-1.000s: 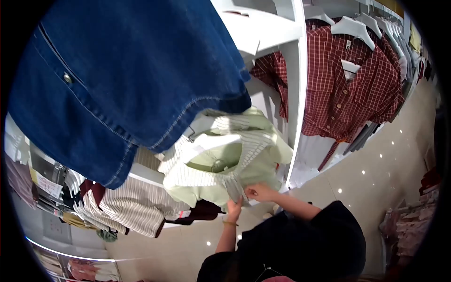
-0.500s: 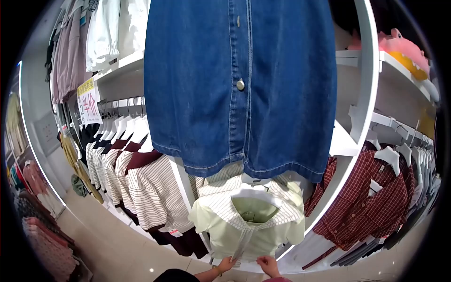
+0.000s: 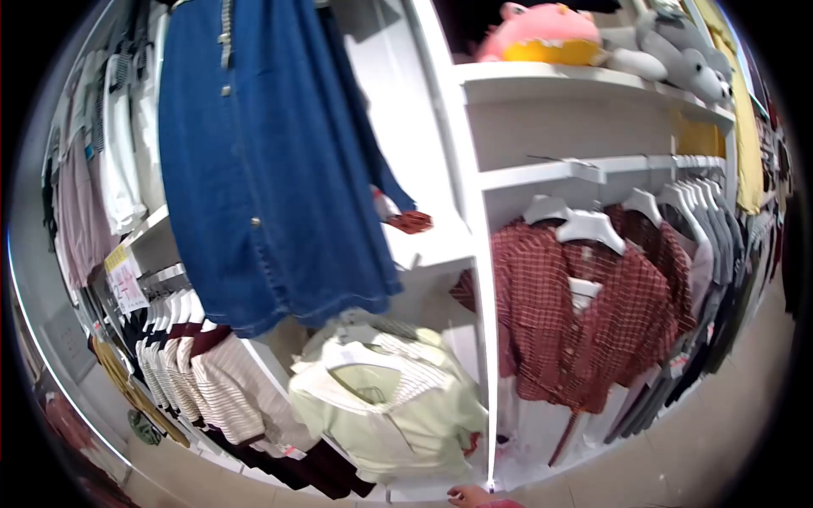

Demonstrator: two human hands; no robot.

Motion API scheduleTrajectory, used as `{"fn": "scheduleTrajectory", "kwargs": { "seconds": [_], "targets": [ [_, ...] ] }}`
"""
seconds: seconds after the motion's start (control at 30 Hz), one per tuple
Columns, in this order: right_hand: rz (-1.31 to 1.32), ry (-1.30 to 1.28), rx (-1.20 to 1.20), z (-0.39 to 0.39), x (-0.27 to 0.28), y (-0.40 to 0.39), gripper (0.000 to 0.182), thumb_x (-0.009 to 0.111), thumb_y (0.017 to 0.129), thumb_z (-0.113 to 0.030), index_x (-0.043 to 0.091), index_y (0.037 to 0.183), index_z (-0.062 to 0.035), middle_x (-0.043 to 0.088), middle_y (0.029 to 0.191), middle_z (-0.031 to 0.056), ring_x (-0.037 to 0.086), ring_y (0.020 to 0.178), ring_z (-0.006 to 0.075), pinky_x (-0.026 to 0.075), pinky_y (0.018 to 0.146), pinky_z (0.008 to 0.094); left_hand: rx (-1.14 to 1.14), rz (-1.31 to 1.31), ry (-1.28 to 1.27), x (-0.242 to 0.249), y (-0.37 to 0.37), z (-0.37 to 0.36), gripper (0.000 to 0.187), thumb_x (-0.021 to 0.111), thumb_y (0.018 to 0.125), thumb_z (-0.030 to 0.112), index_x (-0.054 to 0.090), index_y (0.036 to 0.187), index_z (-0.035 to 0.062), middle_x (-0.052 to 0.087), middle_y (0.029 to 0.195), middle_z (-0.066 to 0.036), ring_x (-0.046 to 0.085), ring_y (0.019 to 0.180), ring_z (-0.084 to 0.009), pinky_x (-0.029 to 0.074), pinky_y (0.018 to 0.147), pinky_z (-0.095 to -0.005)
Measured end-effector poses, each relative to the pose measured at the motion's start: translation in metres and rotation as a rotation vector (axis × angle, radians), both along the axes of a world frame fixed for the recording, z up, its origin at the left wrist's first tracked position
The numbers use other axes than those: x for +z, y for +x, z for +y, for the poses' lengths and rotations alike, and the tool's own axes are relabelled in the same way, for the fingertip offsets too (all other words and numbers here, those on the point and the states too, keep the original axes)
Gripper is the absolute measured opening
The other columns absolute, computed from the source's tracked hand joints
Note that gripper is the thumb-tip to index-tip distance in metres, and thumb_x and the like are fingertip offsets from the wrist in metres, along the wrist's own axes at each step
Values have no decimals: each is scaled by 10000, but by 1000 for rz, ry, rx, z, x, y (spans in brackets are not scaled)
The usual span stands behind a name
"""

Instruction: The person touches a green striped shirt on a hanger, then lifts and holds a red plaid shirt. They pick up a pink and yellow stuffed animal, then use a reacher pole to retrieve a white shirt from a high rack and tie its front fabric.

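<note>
At the bottom edge of the head view is my right hand (image 3: 466,494), coming out of a pink sleeve. Its fingers stretch to the left, a little apart, and I see nothing in them. Just above and left of it hangs a pale green short-sleeved top (image 3: 385,427) with a striped collar, on a white hanger (image 3: 356,354). The hand looks apart from the top's hem. A long blue denim garment (image 3: 271,169) with a button front hangs above the top. My left hand is out of view.
Dark red checked shirts (image 3: 584,313) hang on the right rack. Striped tops (image 3: 224,381) hang at left beside a price sign (image 3: 125,284). A white upright post (image 3: 484,339) divides the racks. Plush toys (image 3: 542,34) sit on the upper right shelf (image 3: 584,78).
The view has turned right, so the garments shift left and more of the right rack shows. My left hand, earlier at the green top's hem, has left the view.
</note>
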State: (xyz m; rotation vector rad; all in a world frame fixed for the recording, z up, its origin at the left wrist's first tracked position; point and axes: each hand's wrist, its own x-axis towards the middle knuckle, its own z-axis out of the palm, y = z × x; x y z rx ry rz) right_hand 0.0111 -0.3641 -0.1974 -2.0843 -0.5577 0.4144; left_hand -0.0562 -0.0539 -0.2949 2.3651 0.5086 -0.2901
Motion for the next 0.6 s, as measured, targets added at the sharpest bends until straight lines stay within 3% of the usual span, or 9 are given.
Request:
{"fn": "scheduleTrajectory", "kwargs": {
  "seconds": [0.13, 0.17, 0.2, 0.23, 0.27, 0.3, 0.33, 0.37, 0.6],
  "targets": [
    [41, 121, -116, -80, 42, -40, 364, 589, 800, -323, 590, 1034, -44, 632, 950, 149, 622, 842, 261, 488, 732, 362, -279, 152, 169, -35, 9, -27, 241, 578, 801, 225, 629, 997, 95, 644, 876, -139, 617, 865, -262, 476, 748, -365],
    [33, 161, -159, -102, 40, -51, 352, 592, 800, -305, 593, 1020, -31, 639, 928, 146, 631, 798, 243, 492, 719, 348, -607, 9, 494, 24, -20, -61, 163, 587, 760, 171, 629, 902, 105, 632, 812, -114, 612, 826, -276, 486, 727, -371],
    [15, 176, -219, -126, 49, -63, 327, 599, 795, -269, 596, 1008, -21, 647, 888, 135, 633, 760, 224, 496, 700, 331, -585, 85, 443, 53, -18, -103, 115, 584, 743, 157, 608, 836, 93, 616, 773, -107, 599, 803, -300, 480, 690, -388],
    [37, 236, -282, -149, 47, -74, 303, 604, 789, -237, 599, 999, -19, 650, 847, 127, 629, 749, 215, 497, 689, 322, -654, 18, 375, 34, -8, -125, 104, 587, 751, 168, 597, 815, 86, 614, 766, -111, 599, 728, -268, 470, 633, -379],
    [31, 287, -363, -173, 52, -88, 275, 622, 792, -215, 606, 971, -6, 643, 836, 125, 617, 726, 186, 497, 675, 310, -531, -65, 117, 51, -7, -168, 127, 534, 783, 172, 567, 761, 51, 579, 716, -189, 547, 677, -379, 435, 595, -443],
    [33, 286, -443, -197, 58, -102, 258, 622, 791, -207, 608, 955, -7, 642, 821, 120, 613, 713, 176, 495, 667, 303, -142, 36, -382, 8, 11, -192, 111, 530, 789, 139, 553, 722, 54, 548, 645, -168, 551, 622, -312, 418, 541, -402],
    [31, 277, -514, -218, 64, -114, 242, 621, 791, -198, 610, 940, -9, 641, 806, 114, 608, 699, 167, 494, 660, 296, -69, -145, -748, -17, 22, -220, 56, 558, 782, 136, 583, 790, 87, 550, 622, -23, 471, 511, -105, 344, 427, -235],
    [48, 261, -599, -236, 64, -125, 222, 619, 792, -182, 609, 927, -6, 641, 792, 109, 606, 689, 161, 492, 651, 290, 224, 72, -956, 18, 29, -263, 115, 563, 791, 125, 572, 889, 65, 564, 658, -37, 486, 521, -103, 347, 426, -210],
    [74, 347, -853, -300, 73, -174, 135, 603, 805, -98, 605, 896, 1, 634, 756, 80, 598, 676, 129, 483, 629, 258, -38, -46, -1047, 104, 54, -400, 314, 539, 800, 68, 487, 1109, 45, 631, 952, -115, 583, 745, -148, 437, 604, -241]
  ]
}}
